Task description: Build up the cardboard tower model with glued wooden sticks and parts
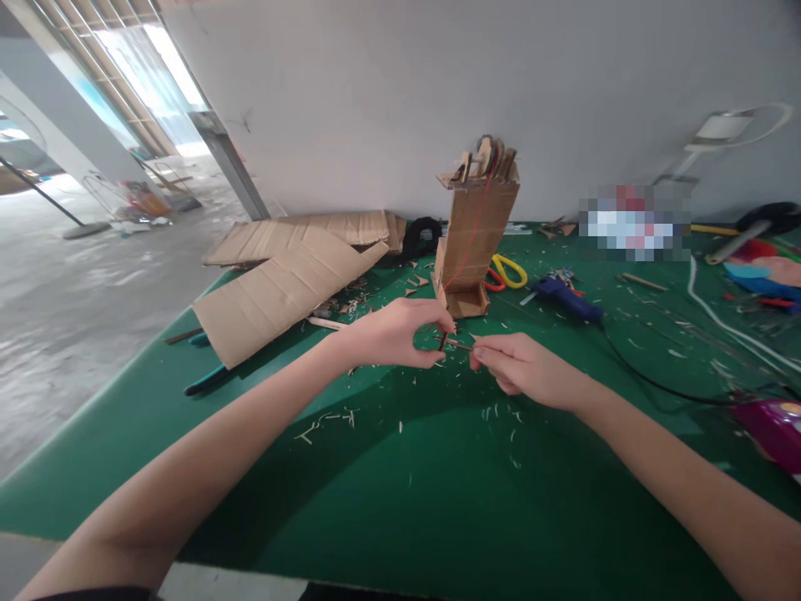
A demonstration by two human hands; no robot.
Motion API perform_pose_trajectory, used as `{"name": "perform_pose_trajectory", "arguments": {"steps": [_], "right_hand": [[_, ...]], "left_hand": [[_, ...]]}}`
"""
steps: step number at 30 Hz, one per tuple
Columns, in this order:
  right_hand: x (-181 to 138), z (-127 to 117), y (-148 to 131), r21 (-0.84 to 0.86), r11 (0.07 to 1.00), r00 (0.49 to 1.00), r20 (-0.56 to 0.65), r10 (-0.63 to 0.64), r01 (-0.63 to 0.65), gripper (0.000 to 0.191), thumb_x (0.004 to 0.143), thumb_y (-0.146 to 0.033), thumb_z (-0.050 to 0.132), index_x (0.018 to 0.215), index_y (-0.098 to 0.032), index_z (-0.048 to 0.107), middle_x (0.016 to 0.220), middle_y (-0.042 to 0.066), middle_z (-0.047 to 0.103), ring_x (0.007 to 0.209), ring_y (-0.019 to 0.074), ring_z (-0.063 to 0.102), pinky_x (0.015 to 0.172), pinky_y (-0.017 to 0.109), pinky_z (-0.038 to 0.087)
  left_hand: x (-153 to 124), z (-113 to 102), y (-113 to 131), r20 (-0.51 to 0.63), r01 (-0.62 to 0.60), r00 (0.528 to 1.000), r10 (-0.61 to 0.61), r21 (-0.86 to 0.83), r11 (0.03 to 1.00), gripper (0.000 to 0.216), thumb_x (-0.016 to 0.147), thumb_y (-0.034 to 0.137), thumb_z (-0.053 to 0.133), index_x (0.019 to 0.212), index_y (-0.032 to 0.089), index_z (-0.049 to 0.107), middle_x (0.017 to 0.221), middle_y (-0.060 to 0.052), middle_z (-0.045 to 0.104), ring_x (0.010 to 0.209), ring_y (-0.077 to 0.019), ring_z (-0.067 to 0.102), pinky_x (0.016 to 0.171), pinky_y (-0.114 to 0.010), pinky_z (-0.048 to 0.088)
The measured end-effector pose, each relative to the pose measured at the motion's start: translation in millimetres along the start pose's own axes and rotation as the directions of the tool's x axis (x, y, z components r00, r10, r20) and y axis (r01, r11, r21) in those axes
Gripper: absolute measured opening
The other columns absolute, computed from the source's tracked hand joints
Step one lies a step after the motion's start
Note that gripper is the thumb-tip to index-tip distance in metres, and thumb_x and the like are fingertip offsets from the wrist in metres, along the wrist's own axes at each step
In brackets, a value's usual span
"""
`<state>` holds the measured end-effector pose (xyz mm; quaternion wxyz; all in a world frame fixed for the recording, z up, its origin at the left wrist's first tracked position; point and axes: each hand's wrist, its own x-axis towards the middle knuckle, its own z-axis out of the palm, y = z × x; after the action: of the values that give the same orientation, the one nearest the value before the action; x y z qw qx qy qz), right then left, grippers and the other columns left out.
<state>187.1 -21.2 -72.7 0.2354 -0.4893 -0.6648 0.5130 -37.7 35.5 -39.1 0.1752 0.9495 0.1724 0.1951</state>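
Observation:
My left hand (400,334) and my right hand (522,367) meet over the green table (400,492), both pinched on a thin small stick (455,342) held between them. A red string (472,229) runs from that spot up the front of an upright cardboard tower (479,238) just behind my hands. The tower has cardboard pieces and a dark loop at its top (485,159). What exactly my fingertips grip is too small to make out clearly.
Folded cardboard sheets (281,284) lie at the left back. Yellow and red scissors (508,271), a blue glue gun (566,299) with a black cord (651,380), a white cable (726,325), a purple object (773,430) and coloured scraps sit to the right. Shavings litter the mat.

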Motion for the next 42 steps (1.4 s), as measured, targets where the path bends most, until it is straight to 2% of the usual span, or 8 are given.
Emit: {"name": "perform_pose_trajectory", "arguments": {"steps": [4, 9, 14, 22, 29, 35, 39, 42], "right_hand": [[1, -2, 1, 0.425, 0.891, 0.982, 0.163, 0.097, -0.158, 0.025, 0.089, -0.035, 0.047, 0.072, -0.018, 0.052, 0.045, -0.011, 0.017, 0.040, 0.0045, 0.011, 0.039, 0.021, 0.012], [4, -3, 1, 0.462, 0.855, 0.964, 0.222, 0.148, -0.237, 0.023, 0.089, -0.036, 0.046, 0.074, -0.019, 0.050, 0.045, -0.012, 0.015, 0.040, 0.0050, 0.008, 0.037, 0.020, 0.011], [2, 1, 0, -0.193, 0.972, 0.990, -0.011, -0.141, 0.136, 0.030, 0.092, -0.038, 0.037, 0.081, -0.019, 0.057, 0.056, -0.004, 0.044, 0.048, 0.0089, 0.038, 0.049, 0.025, 0.031], [2, 4, 5, -0.904, 0.342, 0.867, 0.057, -0.495, 0.255, 0.035, 0.094, -0.024, 0.028, 0.095, -0.017, 0.062, 0.058, 0.004, 0.053, 0.057, 0.0165, 0.046, 0.055, 0.031, 0.029], [1, 13, -2, -0.149, 0.978, 0.988, -0.041, -0.152, 0.144, 0.031, 0.093, -0.040, 0.035, 0.089, -0.020, 0.059, 0.054, -0.005, 0.039, 0.045, 0.0089, 0.033, 0.045, 0.025, 0.029], [4, 13, 1, 0.475, 0.877, 0.994, 0.102, 0.029, -0.074, 0.024, 0.090, -0.040, 0.042, 0.087, -0.019, 0.052, 0.048, -0.012, 0.012, 0.040, 0.0064, 0.008, 0.036, 0.021, 0.014], [1, 10, 0, -0.076, 0.986, 0.988, -0.040, -0.151, 0.148, 0.031, 0.092, -0.039, 0.036, 0.095, -0.018, 0.057, 0.051, -0.007, 0.029, 0.043, 0.0084, 0.026, 0.042, 0.024, 0.026], [-1, 8, 0, -0.660, 0.695, 0.913, -0.034, -0.407, 0.286, 0.030, 0.091, -0.027, 0.034, 0.103, -0.016, 0.060, 0.057, 0.000, 0.044, 0.051, 0.0128, 0.037, 0.050, 0.029, 0.030]], "left_hand": [[0, -1, 2, -0.017, -0.040, 0.999, 0.041, 0.033, 0.999, 0.020, 0.076, 0.017, 0.056, 0.096, 0.017, 0.055, 0.096, -0.005, 0.060, 0.086, -0.0142, 0.055, 0.076, -0.027, 0.044], [0, 0, 0, 0.009, -0.065, 0.998, 0.065, 0.078, 0.995, 0.019, 0.075, 0.013, 0.053, 0.093, 0.016, 0.055, 0.094, -0.005, 0.059, 0.084, -0.0139, 0.054, 0.074, -0.026, 0.044], [-1, -3, -4, -0.014, -0.012, 1.000, 0.012, 0.020, 1.000, 0.019, 0.074, 0.018, 0.056, 0.093, 0.017, 0.055, 0.091, -0.004, 0.060, 0.081, -0.0130, 0.055, 0.073, -0.026, 0.044], [-5, 2, -17, -0.026, 0.157, 0.985, -0.169, -0.246, 0.957, 0.023, 0.069, 0.021, 0.060, 0.092, 0.017, 0.057, 0.092, -0.004, 0.062, 0.082, -0.0139, 0.058, 0.077, -0.031, 0.048], [-3, -3, -12, 0.007, 0.070, 0.998, -0.069, -0.079, 0.994, 0.019, 0.070, 0.017, 0.055, 0.089, 0.017, 0.055, 0.088, -0.003, 0.060, 0.081, -0.0133, 0.055, 0.073, -0.027, 0.046], [-2, -9, -2, 0.012, -0.033, 0.999, 0.032, 0.153, 0.988, 0.022, 0.072, 0.011, 0.047, 0.092, 0.018, 0.053, 0.089, -0.004, 0.057, 0.079, -0.0139, 0.052, 0.069, -0.027, 0.042], [-2, -11, -4, -0.006, -0.007, 1.000, 0.007, 0.077, 0.997, 0.021, 0.070, 0.011, 0.050, 0.090, 0.018, 0.054, 0.089, -0.004, 0.058, 0.080, -0.0139, 0.053, 0.071, -0.028, 0.043], [-2, -11, -8, -0.001, 0.036, 0.999, -0.036, -0.017, 0.999, 0.020, 0.069, 0.014, 0.052, 0.088, 0.018, 0.056, 0.087, -0.002, 0.060, 0.078, -0.0129, 0.054, 0.071, -0.027, 0.044]]}}
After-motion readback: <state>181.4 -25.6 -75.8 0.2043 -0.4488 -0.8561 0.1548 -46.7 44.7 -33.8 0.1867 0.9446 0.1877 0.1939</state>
